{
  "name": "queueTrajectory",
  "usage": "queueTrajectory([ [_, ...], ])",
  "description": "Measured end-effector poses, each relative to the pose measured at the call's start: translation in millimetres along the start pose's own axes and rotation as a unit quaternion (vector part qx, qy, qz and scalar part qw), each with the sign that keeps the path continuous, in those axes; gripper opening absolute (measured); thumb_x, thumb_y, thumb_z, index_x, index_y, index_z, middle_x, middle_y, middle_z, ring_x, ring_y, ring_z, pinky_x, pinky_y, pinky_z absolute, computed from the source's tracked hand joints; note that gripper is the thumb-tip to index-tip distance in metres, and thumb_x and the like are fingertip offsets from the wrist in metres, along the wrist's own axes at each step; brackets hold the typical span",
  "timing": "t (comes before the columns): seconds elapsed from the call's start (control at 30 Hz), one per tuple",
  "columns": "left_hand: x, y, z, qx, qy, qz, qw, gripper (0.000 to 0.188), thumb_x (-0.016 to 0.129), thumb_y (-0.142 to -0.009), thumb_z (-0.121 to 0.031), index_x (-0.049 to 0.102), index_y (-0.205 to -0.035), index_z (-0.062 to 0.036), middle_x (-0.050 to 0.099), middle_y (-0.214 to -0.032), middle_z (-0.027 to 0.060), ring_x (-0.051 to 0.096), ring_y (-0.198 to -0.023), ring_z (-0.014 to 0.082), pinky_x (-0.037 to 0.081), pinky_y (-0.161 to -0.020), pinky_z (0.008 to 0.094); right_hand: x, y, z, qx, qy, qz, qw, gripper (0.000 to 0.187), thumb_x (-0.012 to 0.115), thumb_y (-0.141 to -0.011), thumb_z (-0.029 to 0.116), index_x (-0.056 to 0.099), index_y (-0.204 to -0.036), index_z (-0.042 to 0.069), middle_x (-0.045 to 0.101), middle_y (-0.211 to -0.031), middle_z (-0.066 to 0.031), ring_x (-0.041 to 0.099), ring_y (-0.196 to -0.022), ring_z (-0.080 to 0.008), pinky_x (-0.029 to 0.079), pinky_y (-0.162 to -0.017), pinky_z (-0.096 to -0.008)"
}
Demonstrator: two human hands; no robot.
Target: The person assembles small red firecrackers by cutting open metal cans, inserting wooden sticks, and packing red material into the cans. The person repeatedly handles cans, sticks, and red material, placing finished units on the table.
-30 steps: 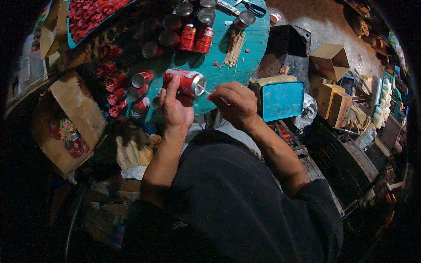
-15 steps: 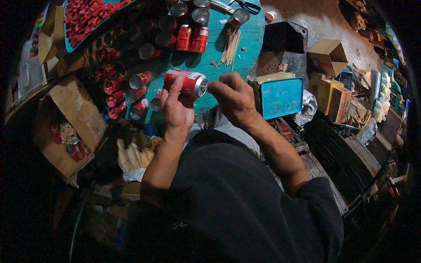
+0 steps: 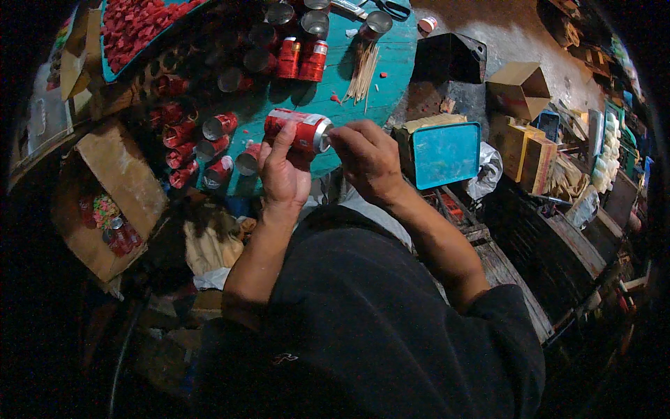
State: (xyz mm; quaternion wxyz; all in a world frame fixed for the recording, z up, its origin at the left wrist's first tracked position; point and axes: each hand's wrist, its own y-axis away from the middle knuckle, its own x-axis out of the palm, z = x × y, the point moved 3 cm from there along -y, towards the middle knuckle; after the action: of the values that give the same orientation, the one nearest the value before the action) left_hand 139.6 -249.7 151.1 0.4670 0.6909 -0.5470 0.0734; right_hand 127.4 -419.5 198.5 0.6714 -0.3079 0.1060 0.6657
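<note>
Clasping a red cylindrical metal can [image 3: 299, 127] sideways between thumb and curled fingers, the left hand [image 3: 285, 171] holds it over the near part of the teal painted table [image 3: 396, 87]. The right hand [image 3: 370, 155] has its fingers bunched at the can's silver right end; whether they pinch anything, I cannot tell. Thin pale wooden sticks [image 3: 362, 75] lie farther off, right.

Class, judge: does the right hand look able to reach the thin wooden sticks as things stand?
Probably yes: nothing visible stands between the right hand and the wooden sticks, though it is occupied at the red can.
</note>
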Motion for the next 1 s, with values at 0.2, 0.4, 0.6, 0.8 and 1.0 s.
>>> queueTrajectory([
  [0.2, 7, 3, -1, -0.009, 0.015, -0.003, 1.0, 0.029, 0.072, -0.098, -0.019, 0.062, -0.123, -0.0074, 0.07, -0.115, 0.0089, 0.07, -0.104, 0.0247, 0.058, -0.089, 0.0396, -6, -2, 7, 0.032, 0.006, 0.029, 0.999, 0.023, 0.075, -0.086, 0.001, 0.07, -0.108, 0.006, 0.068, -0.096, -0.0136, 0.07, -0.08, -0.033, 0.055, -0.066, -0.0413],
  [0.4, 8, 10, 2, -0.058, 0.005, 0.002, 0.998, 0.033, 0.074, -0.097, -0.023, 0.064, -0.124, -0.0057, 0.072, -0.116, 0.0112, 0.07, -0.107, 0.0265, 0.058, -0.094, 0.0413, -12, 0, 7, 0.018, 0.035, 0.05, 0.998, 0.024, 0.076, -0.086, 0.001, 0.07, -0.108, 0.008, 0.066, -0.092, -0.0127, 0.068, -0.077, -0.0326, 0.055, -0.064, -0.0417],
  [0.6, -8, 11, -6, -0.2, -0.006, 0.093, 0.975, 0.041, 0.073, -0.095, -0.019, 0.062, -0.128, 0.0001, 0.072, -0.119, 0.016, 0.072, -0.107, 0.0298, 0.059, -0.097, 0.0473, -36, 4, 18, 0.024, 0.023, 0.093, 0.995, 0.021, 0.077, -0.086, 0.001, 0.068, -0.104, 0.006, 0.066, -0.092, -0.0134, 0.068, -0.077, -0.0335, 0.054, -0.064, -0.0415],
  [0.8, 0, 22, -24, -0.235, -0.068, 0.188, 0.951, 0.041, 0.068, -0.096, -0.016, 0.062, -0.13, 0.0072, 0.072, -0.12, 0.0181, 0.073, -0.108, 0.0318, 0.059, -0.096, 0.0497, -41, 4, 19, 0.038, -0.043, 0.103, 0.993, 0.016, 0.075, -0.089, 0.0, 0.067, -0.102, 0.003, 0.067, -0.094, -0.0147, 0.069, -0.08, -0.0345, 0.055, -0.067, -0.0409],
  [1.0, -6, 22, -18, -0.182, -0.061, 0.187, 0.963, 0.043, 0.06, -0.099, -0.021, 0.061, -0.132, 0.0072, 0.069, -0.128, 0.0211, 0.068, -0.119, 0.0333, 0.055, -0.102, 0.0513, -46, 1, 19, 0.042, -0.051, 0.129, 0.989, 0.024, 0.073, -0.086, 0.007, 0.064, -0.107, 0.005, 0.065, -0.095, -0.0154, 0.067, -0.085, -0.0381, 0.054, -0.072, -0.0453],
])
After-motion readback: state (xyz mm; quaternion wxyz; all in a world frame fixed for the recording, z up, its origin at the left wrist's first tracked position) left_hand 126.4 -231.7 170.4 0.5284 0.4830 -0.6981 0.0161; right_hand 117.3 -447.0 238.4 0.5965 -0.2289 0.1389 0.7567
